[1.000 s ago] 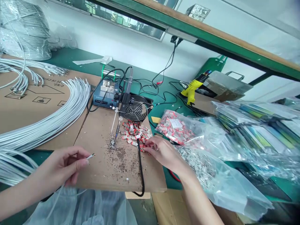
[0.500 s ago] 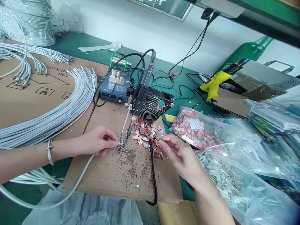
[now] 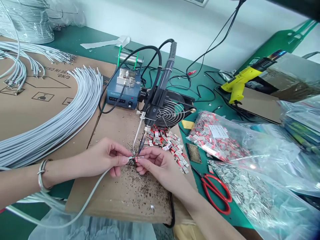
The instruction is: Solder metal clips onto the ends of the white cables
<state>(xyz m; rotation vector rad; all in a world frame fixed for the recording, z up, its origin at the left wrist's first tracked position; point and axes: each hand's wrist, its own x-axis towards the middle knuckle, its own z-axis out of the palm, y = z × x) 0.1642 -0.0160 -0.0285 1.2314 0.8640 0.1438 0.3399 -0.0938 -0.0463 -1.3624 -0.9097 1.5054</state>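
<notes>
My left hand [image 3: 113,158] pinches the end of a white cable [image 3: 93,190], which loops down to the left. Between the thumb and fingers of my right hand [image 3: 156,165] is a small red-and-silver USB connector [image 3: 137,159]. The cable end and the connector meet right under the tip of a soldering iron [image 3: 141,141], which is clamped pointing down. Beside the iron a thin solder feed tube [image 3: 137,133] ends at the same spot. Behind my right hand lies a pile of red-and-silver connectors [image 3: 172,146]. My fingers partly hide the joint.
A blue soldering station [image 3: 122,95] and a black fan [image 3: 172,110] stand behind. Many white cables [image 3: 75,116] lie left on cardboard. At right are red-handled scissors [image 3: 217,193], bags of connectors [image 3: 220,136] and metal shells [image 3: 250,193], and a yellow heat gun [image 3: 247,78].
My right hand has moved left from the connector pile and brought a connector to the iron tip. My left hand still holds the cable there. The view has shifted, showing the scissors.
</notes>
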